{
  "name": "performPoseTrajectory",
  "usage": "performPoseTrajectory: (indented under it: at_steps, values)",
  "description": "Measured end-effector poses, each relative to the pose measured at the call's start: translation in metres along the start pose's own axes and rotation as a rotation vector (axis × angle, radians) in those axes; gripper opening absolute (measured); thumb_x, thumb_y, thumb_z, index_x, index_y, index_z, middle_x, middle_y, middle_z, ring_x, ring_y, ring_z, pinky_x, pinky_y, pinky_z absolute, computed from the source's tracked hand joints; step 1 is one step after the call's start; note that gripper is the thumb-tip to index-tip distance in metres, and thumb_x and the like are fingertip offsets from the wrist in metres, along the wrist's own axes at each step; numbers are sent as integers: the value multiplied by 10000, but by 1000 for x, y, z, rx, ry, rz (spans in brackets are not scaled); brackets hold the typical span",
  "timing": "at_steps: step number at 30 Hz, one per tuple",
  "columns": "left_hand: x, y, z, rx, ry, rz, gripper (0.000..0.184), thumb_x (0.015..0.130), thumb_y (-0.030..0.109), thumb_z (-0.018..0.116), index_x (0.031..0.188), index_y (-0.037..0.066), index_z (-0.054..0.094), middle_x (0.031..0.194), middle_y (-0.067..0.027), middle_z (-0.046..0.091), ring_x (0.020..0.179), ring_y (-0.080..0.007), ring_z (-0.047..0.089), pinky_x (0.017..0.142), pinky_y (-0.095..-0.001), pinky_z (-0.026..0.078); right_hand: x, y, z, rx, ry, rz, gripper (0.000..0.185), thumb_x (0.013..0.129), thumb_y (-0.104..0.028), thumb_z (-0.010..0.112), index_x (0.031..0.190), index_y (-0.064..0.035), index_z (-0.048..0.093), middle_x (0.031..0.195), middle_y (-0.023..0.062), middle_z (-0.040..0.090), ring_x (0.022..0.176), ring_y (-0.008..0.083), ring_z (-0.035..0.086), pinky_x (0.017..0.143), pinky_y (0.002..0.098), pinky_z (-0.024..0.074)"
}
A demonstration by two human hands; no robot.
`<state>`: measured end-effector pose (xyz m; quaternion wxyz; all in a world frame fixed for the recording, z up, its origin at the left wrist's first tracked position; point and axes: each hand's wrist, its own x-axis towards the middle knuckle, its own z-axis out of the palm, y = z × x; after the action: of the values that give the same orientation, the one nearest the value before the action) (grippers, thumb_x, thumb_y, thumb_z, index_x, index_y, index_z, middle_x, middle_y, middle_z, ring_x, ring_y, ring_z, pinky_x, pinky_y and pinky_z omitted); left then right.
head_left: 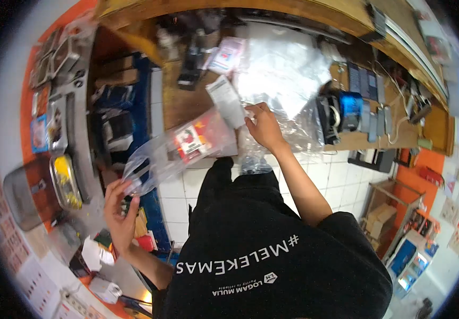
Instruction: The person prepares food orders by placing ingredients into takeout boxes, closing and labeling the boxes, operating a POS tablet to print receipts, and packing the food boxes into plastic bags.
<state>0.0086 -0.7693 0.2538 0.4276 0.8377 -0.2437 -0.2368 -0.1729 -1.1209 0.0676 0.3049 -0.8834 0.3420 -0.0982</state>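
Observation:
My left hand (120, 212) pinches one end of a long clear plastic bag (152, 162), off to the left of my body. Inside the bag's other end lies a red and yellow packet (191, 142) with a white printed label. My right hand (265, 127) is over the workbench's front edge, its fingers curled at the side of a white printed paper slip (226, 101). The slip overlaps the bag's far end. Beneath and beyond my right hand, a big sheet of shiny clear plastic (288, 69) covers part of the wooden bench (179, 103).
A pink and white packet (226, 55) and a black device (191, 69) lie on the bench's left part. To the right stand a blue and black object (349, 110) and several grey blocks. A metal counter on the left carries a container of yellow pieces (65, 182).

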Motion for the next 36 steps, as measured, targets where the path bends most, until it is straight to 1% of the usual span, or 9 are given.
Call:
performPoseTrajectory:
  at_steps: [3, 6, 7, 10, 14, 19, 21, 24, 36]
  values:
    - [0, 3, 11, -88, 104, 2, 564, 868, 119, 689, 1379, 44, 463, 1318, -105, 513, 1165, -208, 524, 973, -335, 420, 5, 32, -52, 295, 28, 137, 196, 810, -49, 618, 990, -1, 680, 858, 169, 674, 728, 258, 664, 681, 364, 514]
    - [2, 10, 24, -99, 246, 56, 620, 903, 125, 646, 1450, 43, 365, 1311, -128, 519, 1133, -212, 541, 963, -335, 434, 39, 92, -112, 49, 151, 102, 181, 851, -30, 595, 1003, 2, 687, 795, 120, 699, 715, 158, 663, 660, 286, 511]
    - [1, 10, 27, -81, 329, 94, 624, 922, 125, 620, 1469, 42, 331, 1298, -139, 526, 1108, -210, 553, 953, -328, 444, 57, 132, -119, 106, 209, 116, 171, 856, -123, 615, 923, 13, 694, 762, 178, 685, 687, 239, 683, 643, 338, 513]
    - [-11, 14, 33, 128, 582, 26, 551, 951, 113, 574, 1452, 31, 357, 1225, -136, 552, 1052, -195, 567, 903, -302, 467, 126, 209, -162, -144, 281, 50, 202, 837, -193, 642, 892, -14, 717, 753, 184, 691, 704, 275, 702, 663, 366, 539]
    - [-51, 2, 45, 172, 821, -8, 523, 956, 146, 580, 1430, 39, 389, 1029, -85, 587, 891, -175, 564, 771, -333, 500, 259, 327, -207, -758, 246, -145, 291, 871, -281, 585, 1062, -79, 669, 937, 175, 690, 851, 313, 680, 743, 401, 535]
    - [-62, 53, 133, 255, 548, 137, 508, 947, 92, 581, 1400, -28, 385, 1046, -104, 558, 895, -182, 547, 763, -306, 478, 363, 389, -222, -939, 12, -235, 314, 880, -294, 569, 1091, -76, 652, 977, 181, 673, 889, 319, 663, 769, 408, 523]
    - [-59, 68, 167, 202, 624, 38, 456, 894, -6, 605, 1316, -47, 436, 1042, -112, 553, 777, -137, 543, 690, -253, 472, 381, 396, -225, -956, -27, -233, 324, 884, -299, 562, 1103, -75, 645, 993, 184, 666, 904, 321, 656, 779, 411, 518]
    - [-62, 74, 180, 245, 588, 51, 350, 865, -87, 575, 1210, -35, 544, 1129, -132, 517, 797, -132, 551, 694, -248, 474, 390, 409, -261, -943, -9, -250, 338, 889, -306, 553, 1120, -73, 634, 1017, 187, 656, 926, 325, 645, 795, 415, 510]
    - [-80, 100, 168, 282, 642, 66, 342, 825, -93, 658, 1146, 7, 596, 1172, -135, 490, 804, -132, 576, 775, -261, 470, 368, 430, -304, -698, 67, -256, 395, 912, -336, 515, 1191, -67, 592, 1114, 203, 615, 1016, 338, 604, 858, 431, 480]
